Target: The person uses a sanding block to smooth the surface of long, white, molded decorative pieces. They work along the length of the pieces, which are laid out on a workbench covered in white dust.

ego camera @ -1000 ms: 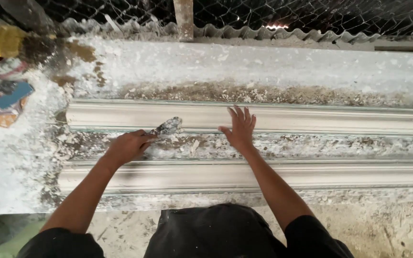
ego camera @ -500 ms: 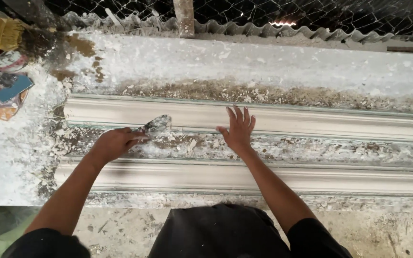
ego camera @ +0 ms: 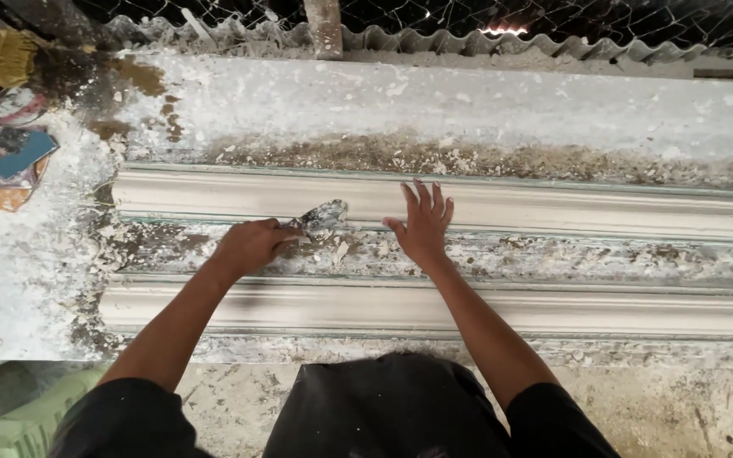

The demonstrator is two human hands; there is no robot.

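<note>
Plaster-caked scraper rests its blade on the lower edge of the far moulding, 1 of 2 long white cornice strips lying side by side across a counter crusted with plaster crumbs. The person's left hand is closed around the scraper's handle, while the right hand lies flat just beside the blade, fingers spread wide on the same strip. The near moulding runs under both forearms. At the far left sit a yellow-bristled brush and some stained rags. Wire mesh and corrugated sheeting back the counter.
</note>
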